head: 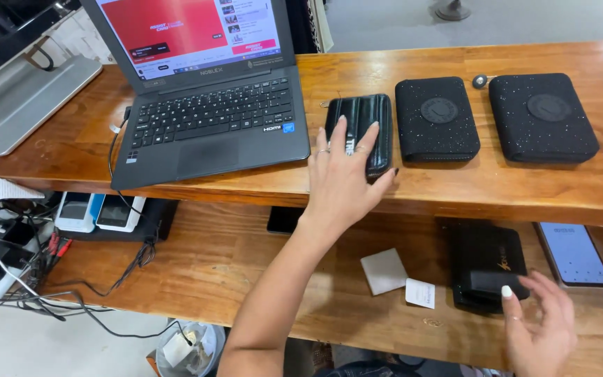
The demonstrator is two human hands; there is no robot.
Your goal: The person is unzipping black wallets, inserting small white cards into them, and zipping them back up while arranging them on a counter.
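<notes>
My left hand [343,174] lies flat on a glossy black ribbed case [368,115] on the upper wooden counter [455,188], fingers spread over its near half. To its right lie two black speckled zip cases, one in the middle [435,119] and one further right [541,116]. My right hand [540,327] hovers open over the lower shelf, fingers apart, just touching or next to a black box [486,262]. A phone [572,253] with a lit screen lies right of that box.
An open dark grey laptop [211,112] stands left of the cases. On the lower shelf [232,265] lie a white card [383,271], a small paper slip [420,293], two small payment devices [99,211] and tangled cables [29,272]. A bin [190,349] stands below.
</notes>
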